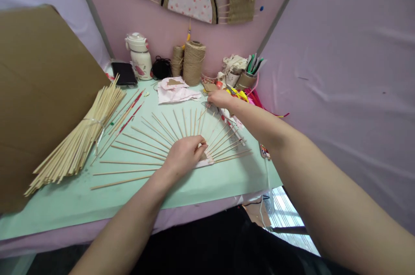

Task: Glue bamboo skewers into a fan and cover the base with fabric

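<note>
A fan of thin wooden sticks lies spread on the table, joined at a small half-round cardboard base with a pale edge. Over that base sits my left hand, thumb and forefinger pinched together; whatever is between them is too small to make out. My right hand reaches past the sticks to the back right, its fingers curled downward beside a small cardboard piece. What those fingers hold is hidden. Close to it lie yellow-handled scissors and a roll of patterned paper or cloth.
A tied bundle of sticks leans by a large cardboard sheet at left. Along the back stand a white bottle, black yarn, twine spools and a pen holder. Patterned cloth scraps lie before them.
</note>
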Motion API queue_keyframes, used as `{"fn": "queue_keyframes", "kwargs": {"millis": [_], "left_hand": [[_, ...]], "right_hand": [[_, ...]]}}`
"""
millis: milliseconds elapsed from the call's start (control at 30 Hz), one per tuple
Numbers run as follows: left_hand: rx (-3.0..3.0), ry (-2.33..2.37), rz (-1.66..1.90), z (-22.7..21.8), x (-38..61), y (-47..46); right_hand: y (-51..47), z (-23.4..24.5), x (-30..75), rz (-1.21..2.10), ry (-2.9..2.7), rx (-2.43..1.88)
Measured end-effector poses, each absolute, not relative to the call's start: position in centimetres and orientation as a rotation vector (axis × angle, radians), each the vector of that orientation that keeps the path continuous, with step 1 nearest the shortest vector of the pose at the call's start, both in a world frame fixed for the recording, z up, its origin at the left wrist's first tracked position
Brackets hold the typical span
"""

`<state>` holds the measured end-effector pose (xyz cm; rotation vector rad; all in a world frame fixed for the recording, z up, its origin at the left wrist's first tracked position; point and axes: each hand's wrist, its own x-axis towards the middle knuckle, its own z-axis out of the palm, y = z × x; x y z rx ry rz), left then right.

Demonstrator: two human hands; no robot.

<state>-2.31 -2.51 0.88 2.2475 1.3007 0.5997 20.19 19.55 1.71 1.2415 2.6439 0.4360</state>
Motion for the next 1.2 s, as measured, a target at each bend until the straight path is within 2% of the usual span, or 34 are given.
{"fn": "queue_keyframes", "kwargs": {"millis": [200,367,533,633,733,833,967,1200], "left_hand": [[2.281,1.321,0.578,1.0,-2.4,-2.4],[2.268,1.345,0.558,1.2,-2.5,-2.3],[2.213,1.37,0.656,0.9,-2.5,-2.2],[2.041,1.395,0.777,1.0,-2.7,-2.1],[1.82,1.351,0.787,1.4,-2.7,-2.0],[1.657,1.124,0.616,1.9,-2.3,-2.3],[1.757,0.83,0.392,2.2,-1.4,-3.2],[1.862,0.734,0.188,2.0,-0.9,-4.2]], "right_hand": [[20.3,2.0,20.4,0.47,2.589,1.168],[18.9,5.9,22.1,0.757,2.573,1.27],[14.5,9.8,26.4,0.991,2.524,1.649],[9.5,10.5,28.2,1.041,2.542,1.81],[3.2,9.5,27.7,0.816,2.955,1.604],[-2.7,7.3,25.7,0.634,3.204,1.415],[-7.2,4.4,23.1,0.479,3.258,1.42],[-9.6,2.3,22.7,0.33,3.286,1.535]]}}
